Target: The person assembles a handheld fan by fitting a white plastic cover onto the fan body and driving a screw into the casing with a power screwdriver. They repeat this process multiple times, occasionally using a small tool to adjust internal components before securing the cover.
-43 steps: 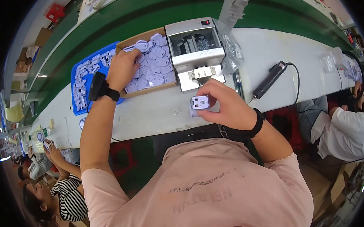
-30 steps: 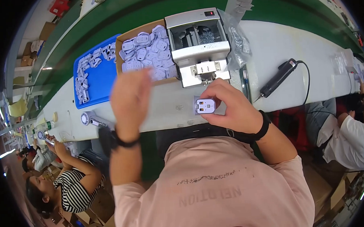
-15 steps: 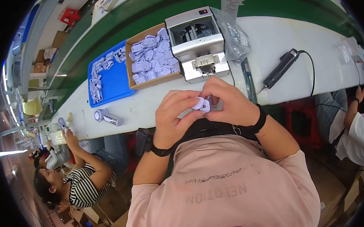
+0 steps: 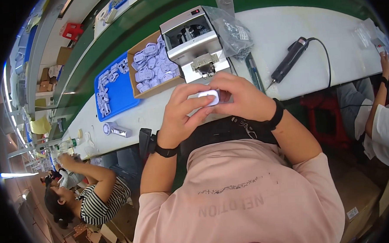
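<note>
Between both hands, just in front of the silver machine, is a small lavender plastic housing with rounded corners and a pale face. My left hand pinches its left side, the thumb below and a fingertip across the face. The fingers of my right hand close around its right side. Fingers cover much of the part. Beyond the hands stands the silver screw feeder, dark inside its top window. Left of it, a cardboard box holds many similar lavender housings.
A blue tray carries lavender parts along its edges. A lavender device with a clear barrel lies near the table's front edge. To the right are a plastic bag, a dark green tool and a corded electric screwdriver. Co-workers sit on both sides.
The housing has turned in my hands; its smooth pale face now shows instead of the recessed side. The view has shifted slightly. The co-worker at left has moved an arm.
</note>
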Tool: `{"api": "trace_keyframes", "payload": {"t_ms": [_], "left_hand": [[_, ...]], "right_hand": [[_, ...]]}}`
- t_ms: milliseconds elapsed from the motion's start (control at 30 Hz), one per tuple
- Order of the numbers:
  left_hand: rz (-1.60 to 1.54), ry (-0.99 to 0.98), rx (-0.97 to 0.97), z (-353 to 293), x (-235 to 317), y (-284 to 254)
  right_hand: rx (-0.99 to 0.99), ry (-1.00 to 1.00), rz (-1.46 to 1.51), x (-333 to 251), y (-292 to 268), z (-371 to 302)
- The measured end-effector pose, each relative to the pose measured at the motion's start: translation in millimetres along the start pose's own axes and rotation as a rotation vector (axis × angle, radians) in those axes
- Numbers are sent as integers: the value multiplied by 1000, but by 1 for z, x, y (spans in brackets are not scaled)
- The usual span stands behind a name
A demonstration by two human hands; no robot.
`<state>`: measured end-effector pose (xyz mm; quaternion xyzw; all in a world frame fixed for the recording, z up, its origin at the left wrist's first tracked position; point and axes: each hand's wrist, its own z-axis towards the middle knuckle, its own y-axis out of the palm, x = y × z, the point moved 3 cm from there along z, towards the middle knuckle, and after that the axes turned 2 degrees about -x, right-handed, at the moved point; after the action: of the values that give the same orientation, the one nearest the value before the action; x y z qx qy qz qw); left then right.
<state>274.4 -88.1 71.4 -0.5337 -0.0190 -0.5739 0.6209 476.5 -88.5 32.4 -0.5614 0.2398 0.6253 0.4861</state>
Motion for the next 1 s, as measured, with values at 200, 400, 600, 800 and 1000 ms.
{"api": "trace_keyframes", "payload": {"t_ms": [200,400,600,800,1000], "left_hand": [[-239,-106,186,-27,-27,18],[-260,-1,183,-19,-17,27],[-312,-27,264,-28,-25,20],[-463,-113,393,-42,-30,1],[-337,-135,286,-48,-39,1]], "right_hand": [[826,599,-68,46,-115,-82],[588,1075,-451,55,-155,-73],[1041,261,225,42,-106,-62],[624,83,-71,2,-47,-35],[560,-25,57,16,-28,-8]]}}
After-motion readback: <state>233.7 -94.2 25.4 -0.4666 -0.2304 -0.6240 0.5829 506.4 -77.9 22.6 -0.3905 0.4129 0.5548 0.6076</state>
